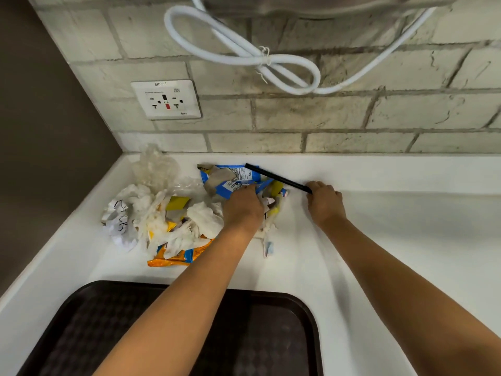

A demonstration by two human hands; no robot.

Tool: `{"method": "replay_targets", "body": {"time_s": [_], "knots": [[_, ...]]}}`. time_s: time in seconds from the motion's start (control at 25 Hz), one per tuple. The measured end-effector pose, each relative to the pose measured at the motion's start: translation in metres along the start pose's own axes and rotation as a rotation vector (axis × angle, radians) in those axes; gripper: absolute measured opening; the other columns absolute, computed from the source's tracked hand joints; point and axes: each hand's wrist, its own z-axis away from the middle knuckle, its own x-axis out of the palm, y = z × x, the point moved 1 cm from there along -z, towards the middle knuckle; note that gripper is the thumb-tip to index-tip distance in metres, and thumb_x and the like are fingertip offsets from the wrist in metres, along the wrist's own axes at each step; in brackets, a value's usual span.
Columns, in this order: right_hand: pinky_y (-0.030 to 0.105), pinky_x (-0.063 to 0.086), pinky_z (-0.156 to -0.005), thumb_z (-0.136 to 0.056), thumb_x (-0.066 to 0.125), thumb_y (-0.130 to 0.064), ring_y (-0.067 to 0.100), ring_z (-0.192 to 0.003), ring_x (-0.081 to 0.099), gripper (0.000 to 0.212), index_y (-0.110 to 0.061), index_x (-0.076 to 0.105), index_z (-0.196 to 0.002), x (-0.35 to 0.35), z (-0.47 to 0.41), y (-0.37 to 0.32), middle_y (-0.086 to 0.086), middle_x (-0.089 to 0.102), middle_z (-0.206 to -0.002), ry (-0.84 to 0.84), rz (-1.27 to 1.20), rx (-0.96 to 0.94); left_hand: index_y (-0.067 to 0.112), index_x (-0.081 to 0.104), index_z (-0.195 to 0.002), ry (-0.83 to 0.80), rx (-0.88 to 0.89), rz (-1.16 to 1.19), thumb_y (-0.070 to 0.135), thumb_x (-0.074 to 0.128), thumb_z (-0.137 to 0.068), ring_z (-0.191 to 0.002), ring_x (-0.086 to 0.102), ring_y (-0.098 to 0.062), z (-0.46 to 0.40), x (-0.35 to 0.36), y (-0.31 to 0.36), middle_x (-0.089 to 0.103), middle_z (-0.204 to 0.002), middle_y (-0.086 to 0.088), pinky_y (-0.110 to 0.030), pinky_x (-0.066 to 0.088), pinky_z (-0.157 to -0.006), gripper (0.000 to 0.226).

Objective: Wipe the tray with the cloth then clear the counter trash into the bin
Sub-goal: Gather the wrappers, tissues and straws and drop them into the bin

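A pile of trash [173,213] lies on the white counter [379,240] near the back corner: crumpled white paper, clear plastic, a blue wrapper [233,177] and an orange wrapper [173,260]. My left hand [242,206] rests on the right side of the pile, fingers closing on the blue wrapper and scraps. My right hand [325,202] grips the near end of a thin black stick [276,177] that lies across the blue wrapper. A dark brown tray [284,321] sits at the counter's front edge under my forearms. No cloth or bin is in view.
A brick-pattern wall [352,115] runs along the back with a white socket plate [166,99]. A looped white cable [244,55] hangs above the counter. A dark side wall [40,131] closes off the left.
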Motion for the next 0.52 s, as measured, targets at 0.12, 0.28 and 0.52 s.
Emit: {"method": "replay_targets", "body": {"time_s": [0.12,0.28,0.52], "knots": [[0.041,0.042,-0.084,-0.095,0.036,-0.01,0.036,-0.097,0.056,0.03,-0.009,0.051,-0.121,-0.006,0.019,-0.001,0.013,0.056,-0.112,0.104,-0.16,0.023,0.019,0.052,-0.126,0.131,-0.005,0.104,0.016,0.037,-0.096,-0.107,0.058,-0.028,0.007,-0.02,-0.01,0.062,-0.119,-0.008,-0.029,0.043,-0.076,0.034],[0.03,0.042,-0.075,-0.095,0.038,-0.013,0.032,-0.096,0.057,0.028,-0.008,0.052,-0.119,-0.022,0.076,-0.01,0.012,0.058,-0.112,0.163,-0.415,0.085,0.012,0.059,-0.117,0.473,0.027,0.394,0.01,0.041,-0.094,-0.091,0.063,-0.029,0.039,-0.062,-0.02,0.068,-0.104,-0.013,-0.021,0.035,-0.063,0.03],[0.026,0.038,-0.065,-0.092,0.042,-0.01,0.022,-0.07,0.051,0.024,-0.008,0.057,-0.111,-0.06,0.187,-0.035,0.005,0.055,-0.08,0.273,-0.657,0.146,0.0,0.06,-0.099,0.493,0.211,0.744,0.0,0.044,-0.09,-0.066,0.057,-0.016,0.135,-0.092,-0.014,0.064,-0.082,-0.01,-0.019,0.044,-0.06,0.018]]}}
